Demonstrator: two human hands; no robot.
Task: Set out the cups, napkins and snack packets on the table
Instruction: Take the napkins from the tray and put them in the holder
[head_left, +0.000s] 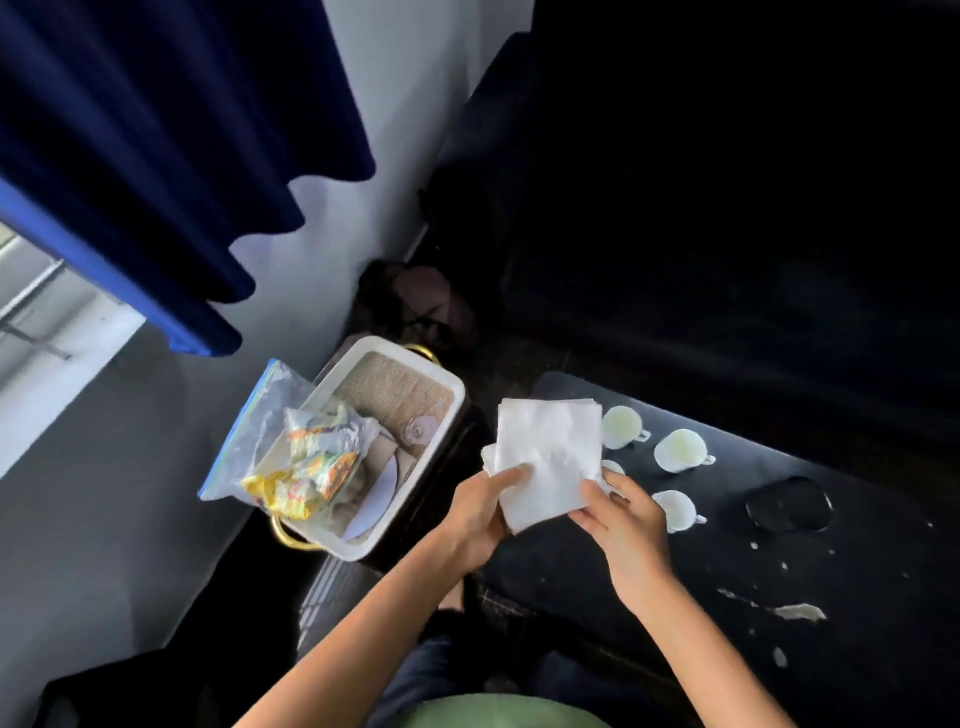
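Observation:
A stack of white napkins (545, 452) is held up over the left end of the black table (779, 571). My left hand (480, 512) grips its lower left edge, thumb on top. My right hand (621, 514) pinches its lower right edge. Several white cups stand on the table behind the napkins: one (621, 426) at the back, one (680, 450) to its right, one (678, 510) nearer me, and another mostly hidden by the napkins and my right hand. A clear zip bag of snack packets (291, 457) leans on the white tray (447, 387) at the left.
The tray has gold handles and holds a woven mat and a plate (387, 496). A dark round object (789, 503) lies on the table right of the cups. White scraps (800, 612) dot the near table. A blue curtain hangs upper left; a dark sofa stands behind.

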